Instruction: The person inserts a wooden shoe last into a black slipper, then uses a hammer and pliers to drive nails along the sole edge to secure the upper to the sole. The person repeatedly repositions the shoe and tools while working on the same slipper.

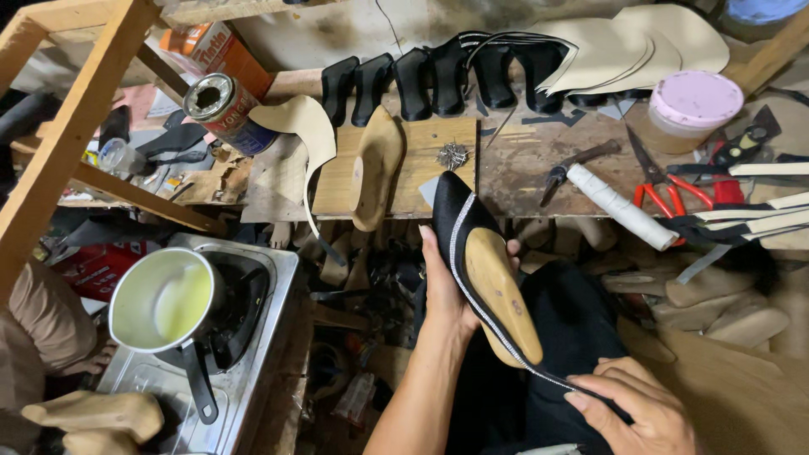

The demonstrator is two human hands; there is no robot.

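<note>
My bench, crowded as usual

A bare wooden last [375, 166] lies on my board [421, 139] beside a heap of tacks [452, 155]; black heels [434, 80] line the back, red-handled scissors [661, 181] and a white roll [619, 206] sit right, a pan of yellow glue [164, 301] on the stove [253, 371] left.

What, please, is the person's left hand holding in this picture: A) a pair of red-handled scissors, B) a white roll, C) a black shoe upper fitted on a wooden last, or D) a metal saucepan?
C: the left hand grips the black shoe upper stretched over the wooden last, while the scissors lie on the bench.
</note>
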